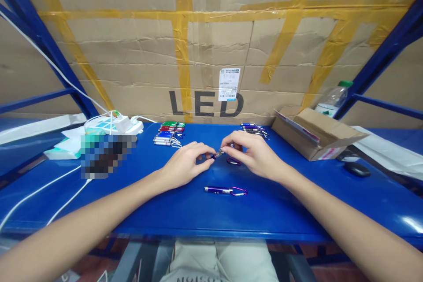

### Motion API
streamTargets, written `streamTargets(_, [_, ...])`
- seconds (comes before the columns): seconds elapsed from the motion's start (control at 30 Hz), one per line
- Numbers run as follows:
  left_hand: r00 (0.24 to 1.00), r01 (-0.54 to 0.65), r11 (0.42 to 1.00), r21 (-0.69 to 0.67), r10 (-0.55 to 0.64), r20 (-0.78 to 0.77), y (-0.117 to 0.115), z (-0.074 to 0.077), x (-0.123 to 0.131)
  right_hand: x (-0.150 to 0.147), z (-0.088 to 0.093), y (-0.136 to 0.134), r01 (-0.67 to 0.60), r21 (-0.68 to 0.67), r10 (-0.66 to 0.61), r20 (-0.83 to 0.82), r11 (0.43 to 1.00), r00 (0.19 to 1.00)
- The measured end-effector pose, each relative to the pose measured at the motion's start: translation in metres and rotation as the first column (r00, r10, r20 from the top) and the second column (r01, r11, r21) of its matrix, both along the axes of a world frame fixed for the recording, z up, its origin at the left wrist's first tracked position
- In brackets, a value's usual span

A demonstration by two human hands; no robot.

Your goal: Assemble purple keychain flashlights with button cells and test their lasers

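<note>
Fingers of the left hand (183,165) and right hand (256,152): drawn to narrow pinches, nearly closed, both on one small metal-ended piece (218,153). Lies between the two sets of fingertips, over the middle of the bench (185,216), partly hidden by them. Just below the right thumb in the view, one purple clip (233,161). Nearer the front edge, one purple penlight (218,190) with one clip at its right end. Toward the back edge, two groups of penlights (170,134), green, red, blue and silver on the left, blue and black on the right, too crowded to count. Near the right end, one box (292,139) and one mouse (357,169).
</note>
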State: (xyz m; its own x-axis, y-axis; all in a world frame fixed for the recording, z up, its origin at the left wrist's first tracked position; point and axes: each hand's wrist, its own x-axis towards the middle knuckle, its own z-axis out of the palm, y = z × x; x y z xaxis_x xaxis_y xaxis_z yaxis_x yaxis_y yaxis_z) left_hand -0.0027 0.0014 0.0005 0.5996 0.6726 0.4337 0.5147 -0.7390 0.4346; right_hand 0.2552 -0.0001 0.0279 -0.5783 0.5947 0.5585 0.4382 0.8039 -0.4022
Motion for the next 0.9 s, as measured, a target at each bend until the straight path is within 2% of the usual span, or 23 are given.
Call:
streamTargets(0.17, [0.997,0.014,1.0,0.004,-0.014,0.081,-0.0026,0.0022,0.0014,-0.0015,0.0011,-0.0014,0.0,-0.077,-0.001,-0.001,0.997,1.0])
streamTargets(0.4, [0.983,0.019,0.997,-0.07,-0.006,0.182,-0.002,0.0038,0.0019,-0.0002,0.0039,-0.0015,0.033,-0.092,-0.032,0.017,0.995,0.999])
streamTargets(0.7, [0.984,-0.01,0.994,-0.113,0.03,0.175,-0.0016,0.0036,0.0016,0.0036,0.0009,0.0003,0.045,-0.033,-0.041,0.118,0.998,0.992])
streamTargets(0.9, [0.991,-0.012,0.994,-0.109,0.026,0.134,0.0005,0.0036,0.0005,0.0041,-0.005,0.0041,0.035,-0.058,-0.027,0.15,0.998,0.988])
